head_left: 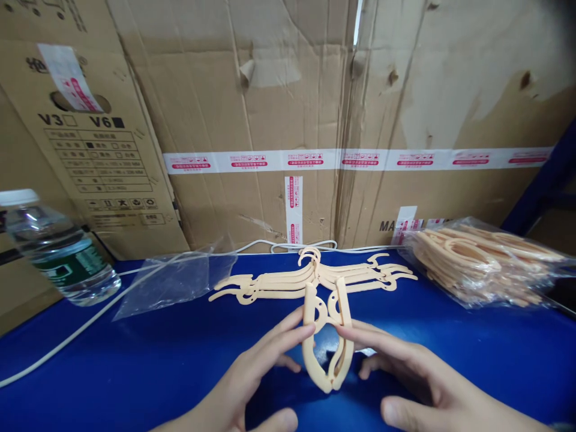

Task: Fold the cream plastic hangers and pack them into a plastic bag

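A pale cream plastic folding hanger (308, 354), its two limbs folded up into a narrow V, is standing at the near centre, above a glossy blue tabletop (148, 366). Whether its lower end is touching the surface, I cannot tell. The left hand (252, 372) is gripping the left limb with its fingers, one passing behind and one lying across the front, while its thumb is pointing away, apart from the plastic. The right hand (418, 378) is mirroring this, its forefinger pressing on the right limb, its thumb spread and its other fingers curling below. This opposed hold is probably keeping the piece upright and its limbs steady.

Just beyond, a row of cream plastic hangers with their arms spread (283, 294) is lying with the hooks at the far side, apparently nested to save room. At far right, a crinkled transparent bag of folded cream hangers (477, 258) is resting, likely keeping them together. At left, a flat transparent plastic bag (166, 282) is lying near a green-labelled clear bottle (67, 264), both seemingly kept out of the hands' space.
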Available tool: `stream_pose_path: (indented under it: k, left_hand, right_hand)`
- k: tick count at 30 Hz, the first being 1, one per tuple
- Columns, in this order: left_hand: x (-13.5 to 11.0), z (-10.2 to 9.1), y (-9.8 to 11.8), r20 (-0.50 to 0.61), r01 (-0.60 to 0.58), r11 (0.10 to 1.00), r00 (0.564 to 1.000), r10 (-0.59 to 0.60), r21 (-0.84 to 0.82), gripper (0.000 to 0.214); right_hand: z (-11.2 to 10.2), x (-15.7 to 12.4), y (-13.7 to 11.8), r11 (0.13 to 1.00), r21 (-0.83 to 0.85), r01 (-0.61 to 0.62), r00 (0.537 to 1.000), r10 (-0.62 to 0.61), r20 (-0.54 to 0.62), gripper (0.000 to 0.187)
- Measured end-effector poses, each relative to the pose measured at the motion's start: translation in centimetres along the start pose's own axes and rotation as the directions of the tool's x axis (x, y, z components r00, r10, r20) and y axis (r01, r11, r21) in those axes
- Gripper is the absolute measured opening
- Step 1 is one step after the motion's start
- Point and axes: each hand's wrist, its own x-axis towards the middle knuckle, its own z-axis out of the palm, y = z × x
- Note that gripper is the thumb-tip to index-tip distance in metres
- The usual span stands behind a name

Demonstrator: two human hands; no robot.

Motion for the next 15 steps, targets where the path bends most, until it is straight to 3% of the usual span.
stream_pose_path:
  k: [6, 11, 15]
  left_hand:
    - [0.1, 0.58, 0.01, 0.016, -0.044, 0.998, 0.999, 0.045, -0.046, 0.052]
    - [-0.25, 0.24, -0.18, 0.007, 0.0, 1.0, 1.0, 0.0, -0.022, 0.054]
    - [-0.26, 0.36, -0.42, 0.01, -0.048, 0.998, 0.999, 0.049, -0.037, 0.054]
  right_hand:
    - [-0.07, -0.41, 0.2, 0.994, -0.1, 0.035, 0.999, -0.035, 0.006, 0.058]
    - [-0.07, -0.49, 0.03, 0.992, -0.103, 0.069, 0.998, -0.069, 0.0, 0.06]
    - [-0.05, -0.48, -0.18, 0.991, -0.113, 0.076, 0.997, -0.076, 0.006, 0.057]
